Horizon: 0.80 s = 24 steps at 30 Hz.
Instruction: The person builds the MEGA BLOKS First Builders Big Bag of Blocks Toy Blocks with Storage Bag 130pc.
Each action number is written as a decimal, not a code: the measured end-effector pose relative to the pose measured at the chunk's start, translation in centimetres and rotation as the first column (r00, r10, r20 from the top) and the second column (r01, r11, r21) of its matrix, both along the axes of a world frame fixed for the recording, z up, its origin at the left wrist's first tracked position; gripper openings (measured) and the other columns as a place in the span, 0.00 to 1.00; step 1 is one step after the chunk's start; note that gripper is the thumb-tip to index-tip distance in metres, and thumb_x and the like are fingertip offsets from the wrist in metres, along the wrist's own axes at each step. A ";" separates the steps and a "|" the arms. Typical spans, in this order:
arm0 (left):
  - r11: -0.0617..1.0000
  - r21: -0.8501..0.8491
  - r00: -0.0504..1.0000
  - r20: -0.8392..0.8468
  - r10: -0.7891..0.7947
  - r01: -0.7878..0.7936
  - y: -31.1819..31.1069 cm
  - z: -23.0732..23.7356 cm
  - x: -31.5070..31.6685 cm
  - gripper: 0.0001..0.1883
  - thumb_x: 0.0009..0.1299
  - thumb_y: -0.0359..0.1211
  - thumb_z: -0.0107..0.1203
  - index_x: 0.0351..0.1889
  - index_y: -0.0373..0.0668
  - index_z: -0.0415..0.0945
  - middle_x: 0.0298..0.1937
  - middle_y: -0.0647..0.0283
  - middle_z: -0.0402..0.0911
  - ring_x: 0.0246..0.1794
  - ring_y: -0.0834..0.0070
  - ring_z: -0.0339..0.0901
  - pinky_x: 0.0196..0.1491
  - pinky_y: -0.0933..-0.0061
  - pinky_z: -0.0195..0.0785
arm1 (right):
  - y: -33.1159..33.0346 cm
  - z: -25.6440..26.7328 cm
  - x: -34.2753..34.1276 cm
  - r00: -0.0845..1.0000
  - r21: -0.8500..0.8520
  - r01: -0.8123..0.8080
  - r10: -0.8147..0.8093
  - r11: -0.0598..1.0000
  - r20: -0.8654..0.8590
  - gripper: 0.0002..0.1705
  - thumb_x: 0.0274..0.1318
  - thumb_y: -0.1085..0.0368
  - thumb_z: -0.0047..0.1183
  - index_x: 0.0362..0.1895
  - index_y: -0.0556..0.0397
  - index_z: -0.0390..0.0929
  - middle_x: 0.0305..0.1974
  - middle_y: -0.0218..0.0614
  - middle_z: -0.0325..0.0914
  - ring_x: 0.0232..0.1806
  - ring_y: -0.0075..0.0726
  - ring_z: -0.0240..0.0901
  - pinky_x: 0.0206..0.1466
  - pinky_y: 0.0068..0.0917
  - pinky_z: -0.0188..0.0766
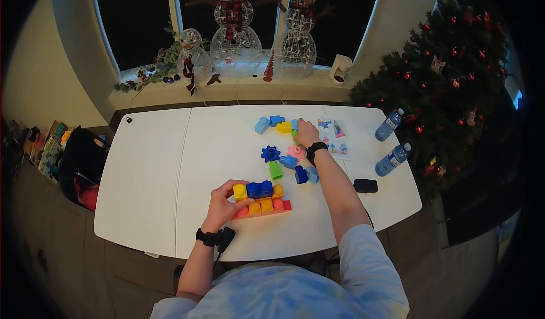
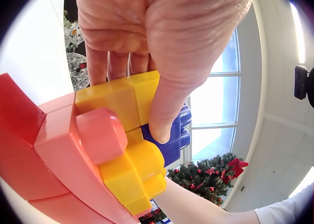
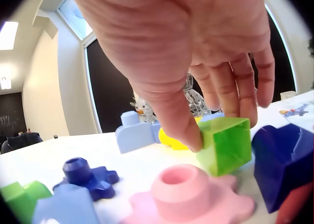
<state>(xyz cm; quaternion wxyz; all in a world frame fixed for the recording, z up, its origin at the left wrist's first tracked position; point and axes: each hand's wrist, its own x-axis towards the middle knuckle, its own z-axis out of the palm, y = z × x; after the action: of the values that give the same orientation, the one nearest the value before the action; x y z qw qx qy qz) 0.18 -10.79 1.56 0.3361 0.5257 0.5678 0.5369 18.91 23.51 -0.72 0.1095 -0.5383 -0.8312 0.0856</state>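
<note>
My left hand [image 1: 222,204] [image 2: 162,47] grips the upper part of a block build, its thumb on a dark blue block [image 1: 260,190] [image 2: 169,144] beside yellow blocks [image 1: 240,192] [image 2: 113,99]. Below them lies a row of red and pink blocks [image 1: 284,206] [image 2: 73,150] with yellow ones among them. Toward the back, my right hand [image 1: 307,133] [image 3: 196,52] pinches a translucent green block [image 3: 224,146] between thumb and fingers. In the right wrist view, a pink gear piece [image 3: 189,197] lies in front of it and a dark blue block [image 3: 282,160] to its right.
Loose blue blocks [image 1: 262,126], a yellow block [image 1: 284,127], a dark blue gear [image 1: 270,153] and a green block [image 1: 276,171] lie about the white table [image 1: 142,188]. A printed sheet [image 1: 339,143], two water bottles [image 1: 389,124] and a black case [image 1: 365,186] are at the right.
</note>
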 end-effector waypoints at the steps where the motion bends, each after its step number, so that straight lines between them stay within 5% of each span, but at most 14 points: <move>1: 1.000 0.013 1.000 0.009 -0.006 0.006 0.0 0.1 0.1 0.24 0.60 0.23 0.73 0.54 0.38 0.79 0.48 0.63 0.85 0.49 0.76 0.83 0.58 0.72 0.78 | -0.6 0.7 -0.1 0.999 0.016 -0.017 0.017 1.000 0.037 0.30 0.42 0.61 0.72 0.51 0.56 0.76 0.44 0.52 0.84 0.50 0.58 0.83 0.54 0.47 0.79; 4: 1.000 0.017 1.000 0.014 -0.014 0.013 -0.1 0.3 0.1 0.24 0.61 0.23 0.73 0.55 0.38 0.79 0.48 0.63 0.85 0.49 0.76 0.83 0.58 0.72 0.77 | -2.1 2.1 0.5 0.997 0.043 -0.046 0.043 0.998 0.070 0.30 0.42 0.64 0.70 0.52 0.55 0.76 0.44 0.49 0.84 0.48 0.56 0.83 0.52 0.45 0.79; 6: 1.000 0.013 1.000 0.009 -0.018 0.018 0.0 0.2 0.1 0.24 0.61 0.23 0.73 0.55 0.38 0.79 0.48 0.63 0.85 0.50 0.76 0.83 0.58 0.72 0.77 | -5.0 5.0 1.8 0.966 0.003 -0.236 0.235 0.972 -0.107 0.31 0.41 0.65 0.69 0.55 0.52 0.78 0.44 0.47 0.84 0.46 0.53 0.82 0.52 0.44 0.78; 10: 0.999 0.033 0.999 0.031 -0.018 0.017 0.1 -0.2 0.1 0.24 0.61 0.23 0.73 0.55 0.38 0.78 0.48 0.63 0.85 0.49 0.76 0.83 0.58 0.72 0.77 | -10.7 8.5 3.2 0.871 -0.298 -0.395 0.252 0.869 -0.421 0.30 0.42 0.62 0.69 0.55 0.45 0.82 0.41 0.41 0.84 0.49 0.47 0.79 0.55 0.38 0.75; 12: 0.999 0.038 0.999 0.028 -0.023 0.022 0.1 -0.2 0.0 0.24 0.61 0.22 0.73 0.55 0.38 0.78 0.48 0.63 0.85 0.49 0.76 0.83 0.57 0.73 0.77 | -11.8 7.8 4.1 0.857 -0.332 -0.450 0.297 0.829 -0.420 0.29 0.43 0.62 0.69 0.55 0.43 0.83 0.39 0.38 0.83 0.50 0.44 0.78 0.54 0.37 0.74; 15: 0.999 0.028 0.999 0.021 -0.029 0.028 0.1 0.0 0.1 0.24 0.61 0.22 0.73 0.55 0.38 0.78 0.48 0.63 0.85 0.49 0.77 0.83 0.57 0.73 0.78 | -11.9 6.1 4.9 0.882 -0.390 -0.466 0.452 0.794 -0.135 0.29 0.43 0.59 0.71 0.54 0.44 0.83 0.40 0.38 0.81 0.50 0.42 0.76 0.54 0.38 0.72; 18: 1.000 -0.003 0.998 0.052 -0.018 0.018 0.0 0.6 0.2 0.24 0.61 0.24 0.73 0.55 0.37 0.79 0.49 0.62 0.85 0.51 0.76 0.83 0.61 0.71 0.76 | -10.7 6.6 4.4 0.890 -0.448 -0.455 0.411 0.769 -0.199 0.29 0.44 0.57 0.71 0.54 0.46 0.84 0.43 0.38 0.81 0.50 0.44 0.76 0.56 0.36 0.71; 22: 1.000 0.004 0.999 0.045 -0.017 0.017 0.0 0.0 0.1 0.24 0.61 0.23 0.73 0.55 0.37 0.79 0.49 0.63 0.85 0.51 0.76 0.83 0.60 0.72 0.76 | -6.9 5.6 2.0 0.924 -0.242 -0.337 0.271 0.910 -0.270 0.28 0.45 0.58 0.70 0.54 0.48 0.82 0.46 0.39 0.82 0.52 0.47 0.76 0.58 0.38 0.72; 24: 1.000 0.019 0.999 0.031 -0.010 0.009 0.1 -0.1 0.1 0.24 0.61 0.23 0.73 0.55 0.38 0.78 0.49 0.63 0.85 0.50 0.77 0.83 0.58 0.72 0.77 | -3.2 3.2 0.2 0.895 0.091 -0.340 0.352 0.936 -0.273 0.27 0.46 0.61 0.69 0.54 0.48 0.79 0.49 0.43 0.82 0.54 0.52 0.76 0.61 0.43 0.72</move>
<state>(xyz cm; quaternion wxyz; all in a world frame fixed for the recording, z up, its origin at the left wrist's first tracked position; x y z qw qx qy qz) 0.23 -10.72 1.46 0.3426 0.5231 0.5550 0.5487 19.12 20.35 2.48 0.2221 -0.3614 -0.8907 0.1634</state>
